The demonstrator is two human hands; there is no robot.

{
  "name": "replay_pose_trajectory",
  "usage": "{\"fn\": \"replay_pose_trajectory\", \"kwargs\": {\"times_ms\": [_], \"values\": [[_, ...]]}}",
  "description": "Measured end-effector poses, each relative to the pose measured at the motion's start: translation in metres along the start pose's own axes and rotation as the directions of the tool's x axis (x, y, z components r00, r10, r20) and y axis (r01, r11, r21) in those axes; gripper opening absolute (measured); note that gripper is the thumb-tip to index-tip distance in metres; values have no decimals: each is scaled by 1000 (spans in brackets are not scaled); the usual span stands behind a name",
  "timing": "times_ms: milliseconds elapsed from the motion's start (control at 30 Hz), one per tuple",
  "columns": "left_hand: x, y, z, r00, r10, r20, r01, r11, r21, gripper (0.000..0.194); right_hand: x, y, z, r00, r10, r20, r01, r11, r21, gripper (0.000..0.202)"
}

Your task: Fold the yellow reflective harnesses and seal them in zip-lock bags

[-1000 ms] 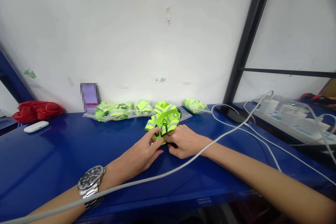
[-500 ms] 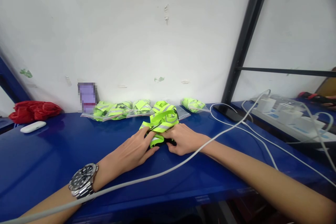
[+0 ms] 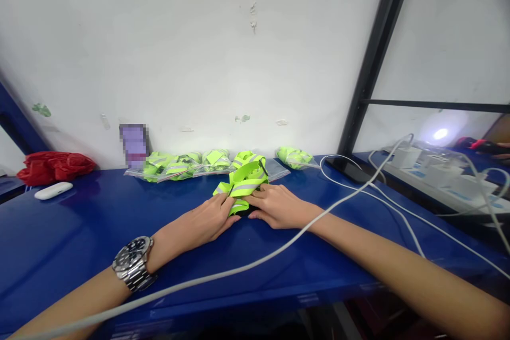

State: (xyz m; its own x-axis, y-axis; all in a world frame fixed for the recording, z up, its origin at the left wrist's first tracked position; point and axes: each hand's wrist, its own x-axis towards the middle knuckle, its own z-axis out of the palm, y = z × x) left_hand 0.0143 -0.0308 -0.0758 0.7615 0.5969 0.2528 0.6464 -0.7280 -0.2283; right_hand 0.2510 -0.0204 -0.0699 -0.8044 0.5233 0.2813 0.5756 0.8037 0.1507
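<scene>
A loosely bundled neon-yellow reflective strap (image 3: 247,187) with silver stripes and black edging lies on the blue table, gripped from both sides. My left hand (image 3: 205,216), with a metal watch (image 3: 133,261) on its wrist, is closed on the strap's left side. Closed at the right lower part of the bundle is my right hand (image 3: 279,206); its fingertips are partly hidden by the strap. Behind the bundle, along the wall, clear bags (image 3: 175,166) hold more of the yellow straps. Another bagged strap (image 3: 295,156) rests farther right.
A white cable (image 3: 255,262) passes across the view over my right wrist. At left are a red plastic bag (image 3: 56,166), a white case (image 3: 53,190) and a blurred-out phone (image 3: 134,144). A black phone (image 3: 347,170) and a charger-filled power strip (image 3: 434,178) occupy the right.
Both hands stay on the strap, and my right fingers have drawn in closer beneath it. The strap's upper loop has tilted slightly. A bright light now shows at the right.
</scene>
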Motion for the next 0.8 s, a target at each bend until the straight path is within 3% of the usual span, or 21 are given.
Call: {"fn": "replay_pose_trajectory", "kwargs": {"times_ms": [200,367,567,700,800], "values": [[0,4,-5,1000,-12,9,12,1000,4,38,3,-2,8,989,1,-149,17,992,124,29],[-7,4,-3,998,-55,-23,54,999,-4,38,2,-14,6,980,74,-186,-19,958,285,24],[2,5,-13,971,-213,109,210,977,40,36,2,-25,9,945,241,-220,-109,869,483,25],[16,3,-22,939,-288,185,297,954,-24,33,1,-24,17,908,293,-299,-119,866,486,23],[23,0,-26,935,-279,218,320,929,-184,31,0,-20,25,865,278,-417,-102,913,396,23]]}}
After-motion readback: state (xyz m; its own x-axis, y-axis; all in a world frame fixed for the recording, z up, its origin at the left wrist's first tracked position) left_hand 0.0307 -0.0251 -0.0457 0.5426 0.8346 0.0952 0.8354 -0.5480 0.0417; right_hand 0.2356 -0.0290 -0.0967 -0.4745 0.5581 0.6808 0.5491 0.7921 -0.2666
